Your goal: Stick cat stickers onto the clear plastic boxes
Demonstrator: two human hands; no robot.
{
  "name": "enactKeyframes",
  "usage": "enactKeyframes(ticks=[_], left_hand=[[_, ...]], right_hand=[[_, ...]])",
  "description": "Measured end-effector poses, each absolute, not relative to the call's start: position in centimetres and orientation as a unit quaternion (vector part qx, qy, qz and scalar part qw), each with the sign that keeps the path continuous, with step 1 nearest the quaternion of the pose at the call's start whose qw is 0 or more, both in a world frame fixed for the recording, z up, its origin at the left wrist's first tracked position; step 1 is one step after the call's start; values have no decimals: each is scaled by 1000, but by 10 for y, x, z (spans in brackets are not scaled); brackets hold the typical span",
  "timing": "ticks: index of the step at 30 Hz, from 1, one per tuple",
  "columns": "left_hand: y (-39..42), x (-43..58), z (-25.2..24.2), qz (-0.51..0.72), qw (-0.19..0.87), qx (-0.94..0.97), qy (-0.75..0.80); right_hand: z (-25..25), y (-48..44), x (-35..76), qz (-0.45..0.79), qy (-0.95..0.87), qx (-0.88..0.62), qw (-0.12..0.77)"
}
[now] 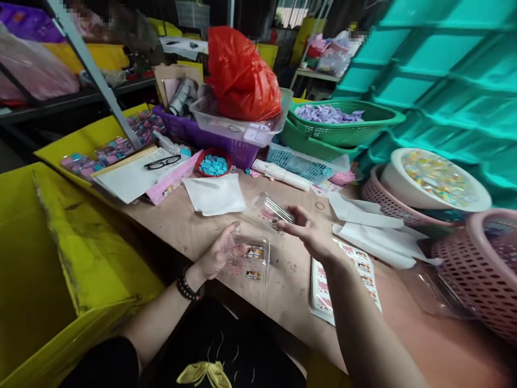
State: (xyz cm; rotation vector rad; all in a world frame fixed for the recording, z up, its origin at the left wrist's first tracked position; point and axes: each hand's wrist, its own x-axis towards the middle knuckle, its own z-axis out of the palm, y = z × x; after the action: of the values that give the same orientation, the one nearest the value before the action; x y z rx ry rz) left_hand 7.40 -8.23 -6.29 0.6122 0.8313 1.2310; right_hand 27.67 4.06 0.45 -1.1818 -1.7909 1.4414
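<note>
My left hand point(218, 253) is closed round the left side of a clear plastic box point(262, 261), held over the front edge of the table. Cartoon animal stickers in orange, white and pink show on or through the box. My right hand point(305, 229) grips another clear plastic piece point(264, 210) with pink print. Silvery stripes run along that piece by my fingers; I cannot tell whether they are a reflection or a separate metal thing. Under my right forearm lies a stack of sticker sheets point(323, 291) with pink and orange cartoon figures.
White paper point(216, 194), a red bowl of blue pieces point(231, 161) and glasses point(163, 161) lie beyond. Behind stand a purple basket point(242, 153), a red bag point(242, 81) and green baskets point(375, 126). Pink baskets point(464, 258) line the right; yellow bins point(92, 248) the left.
</note>
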Motion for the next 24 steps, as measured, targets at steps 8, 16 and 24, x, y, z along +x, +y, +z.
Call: enactKeyframes(ticks=[8,16,24], left_hand=[[-79,87,-56,570,632,413,324],[-92,90,-44,566,630,422,324],[-114,82,-19,595,560,440,372]], right_hand=[[26,-2,286,597,-655,-412,212],[27,-15,288,610,-660,-373,229],[46,-31,268,603,-692,-349,190]])
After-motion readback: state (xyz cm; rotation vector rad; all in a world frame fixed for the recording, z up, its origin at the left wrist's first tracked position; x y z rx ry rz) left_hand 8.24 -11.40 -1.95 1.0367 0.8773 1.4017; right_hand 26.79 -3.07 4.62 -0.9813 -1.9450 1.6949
